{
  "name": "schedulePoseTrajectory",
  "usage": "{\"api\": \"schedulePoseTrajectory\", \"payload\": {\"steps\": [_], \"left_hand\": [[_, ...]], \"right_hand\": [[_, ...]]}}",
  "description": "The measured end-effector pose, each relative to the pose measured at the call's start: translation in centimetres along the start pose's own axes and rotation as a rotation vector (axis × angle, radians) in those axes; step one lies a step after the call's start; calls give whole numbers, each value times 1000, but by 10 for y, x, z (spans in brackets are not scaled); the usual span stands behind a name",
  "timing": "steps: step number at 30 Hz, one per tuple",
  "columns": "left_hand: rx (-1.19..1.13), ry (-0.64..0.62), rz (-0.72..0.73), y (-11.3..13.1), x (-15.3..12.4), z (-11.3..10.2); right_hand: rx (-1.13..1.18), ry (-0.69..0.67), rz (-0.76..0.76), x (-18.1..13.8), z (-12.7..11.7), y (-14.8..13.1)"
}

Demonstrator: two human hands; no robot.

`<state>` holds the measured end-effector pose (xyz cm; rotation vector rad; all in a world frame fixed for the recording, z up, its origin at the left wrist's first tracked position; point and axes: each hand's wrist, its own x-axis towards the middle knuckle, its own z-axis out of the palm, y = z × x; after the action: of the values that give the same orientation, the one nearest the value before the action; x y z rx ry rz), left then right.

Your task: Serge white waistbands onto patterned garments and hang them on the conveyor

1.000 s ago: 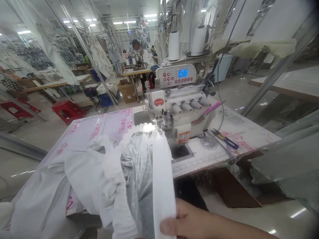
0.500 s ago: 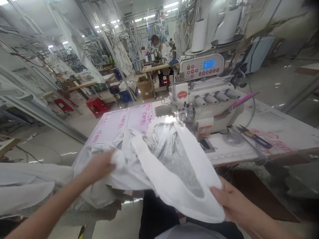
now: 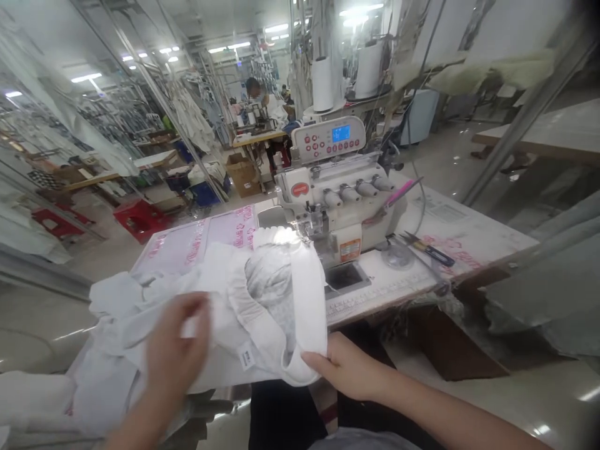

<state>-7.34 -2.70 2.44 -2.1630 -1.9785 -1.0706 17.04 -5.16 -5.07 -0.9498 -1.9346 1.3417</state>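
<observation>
My right hand (image 3: pixel 344 369) pinches the near end of a white fabric band (image 3: pixel 307 300), thumb on top. This band is the edge of a pale garment (image 3: pixel 269 275) whose far part lies under the presser foot area of a white overlock sewing machine (image 3: pixel 323 200). Gathers run along the garment's left band, and a small white label (image 3: pixel 246 356) hangs from it. My left hand (image 3: pixel 180 344), blurred by motion, hovers over the white cloth at the left, fingers curved and apart from the thumb, with nothing visible between them.
Thread snips (image 3: pixel 431 250) lie on the machine table (image 3: pixel 482 231) at the right. White cloth pieces (image 3: pixel 103 375) are heaped at the left. Thread cones (image 3: pixel 322 84) stand behind the machine. Farther back are red stools (image 3: pixel 140 219), a cardboard box (image 3: pixel 244 175) and a person (image 3: pixel 255 97) at another machine.
My view has turned right. My right hand has drawn the band nearer the machine, straightening its right side. My left hand no longer shows the white cloth bunched at its fingers.
</observation>
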Motion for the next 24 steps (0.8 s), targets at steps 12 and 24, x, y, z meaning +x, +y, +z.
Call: {"api": "schedulePoseTrajectory", "payload": {"steps": [12, 24], "left_hand": [[-565, -291, -345, 87, 14, 101], [-969, -332, -593, 83, -5, 111]], "right_hand": [[-44, 113, 48, 17, -35, 0], [494, 397, 6, 52, -38, 5]]}}
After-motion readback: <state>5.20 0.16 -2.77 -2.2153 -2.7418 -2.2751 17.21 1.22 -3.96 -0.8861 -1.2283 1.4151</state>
